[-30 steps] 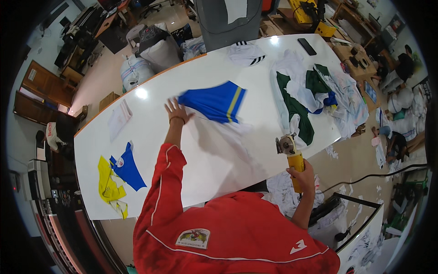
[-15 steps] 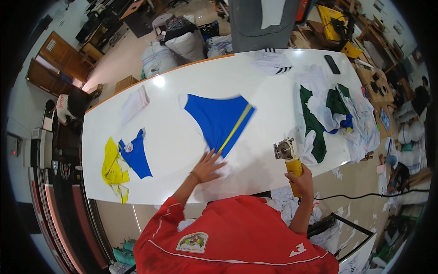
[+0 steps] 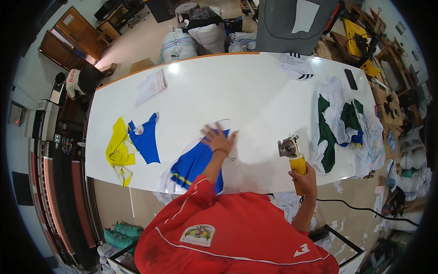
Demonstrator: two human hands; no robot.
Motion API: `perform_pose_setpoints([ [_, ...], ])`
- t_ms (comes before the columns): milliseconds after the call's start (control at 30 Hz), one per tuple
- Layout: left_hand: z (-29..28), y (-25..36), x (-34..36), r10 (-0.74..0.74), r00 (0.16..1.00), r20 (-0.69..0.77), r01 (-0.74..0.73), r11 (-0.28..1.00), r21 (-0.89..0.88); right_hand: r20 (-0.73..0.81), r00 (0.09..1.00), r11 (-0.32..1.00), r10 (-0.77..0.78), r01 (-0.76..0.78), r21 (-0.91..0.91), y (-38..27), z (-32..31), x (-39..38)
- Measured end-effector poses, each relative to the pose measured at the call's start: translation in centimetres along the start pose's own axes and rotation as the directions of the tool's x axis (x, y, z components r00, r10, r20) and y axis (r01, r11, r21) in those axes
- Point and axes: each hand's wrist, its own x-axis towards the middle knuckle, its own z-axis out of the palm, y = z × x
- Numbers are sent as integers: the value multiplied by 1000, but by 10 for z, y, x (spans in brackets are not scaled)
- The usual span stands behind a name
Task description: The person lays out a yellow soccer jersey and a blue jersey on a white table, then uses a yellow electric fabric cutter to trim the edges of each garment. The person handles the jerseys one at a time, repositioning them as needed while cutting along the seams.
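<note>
My left hand [image 3: 218,139], fingers spread, rests on the upper part of a blue fabric piece [image 3: 196,170] with a yellow stripe near its lower end and white material along its edges, at the near middle of the white table [image 3: 232,91]. My right hand [image 3: 305,180] grips a yellow electric round-blade cutter [image 3: 297,164], its metal head raised toward the table and a black cord trailing right. Further left lie a smaller blue piece with a badge [image 3: 145,139] and a yellow piece [image 3: 117,148].
A white-and-pink piece [image 3: 150,86], white striped fabric [image 3: 295,68] and a black phone [image 3: 351,80] lie along the back; a green-and-white fabric pile [image 3: 346,132] at right. Sacks [image 3: 180,45] and a grey bin [image 3: 278,32] stand behind. A person [image 3: 75,84] is at far left.
The blue piece has turned and come nearer to me, its stripe now at lower left. My left hand has moved across with it. The cutter stays in my right hand. The view has shifted slightly.
</note>
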Motion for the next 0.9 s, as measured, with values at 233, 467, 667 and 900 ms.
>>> perform_pose_setpoints([
  [233, 15, 128, 23, 962, 265, 61, -755, 247, -607, -108, 993, 999, 42, -42, 1, 12, -13, -20],
  [467, 38, 52, -79, 700, 709, 86, -703, 711, 11, -221, 970, 995, 98, -92, 38, 33, -29, -39],
  [667, -52, 2, -108, 472, 820, 325, -442, 882, -164, -207, 977, 998, 56, -63, -24, 39, -32, -35],
  [900, -39, 21, 38, 184, 983, -6, -184, 980, -78, -147, 985, 996, 87, -82, 40, 29, -18, -20],
])
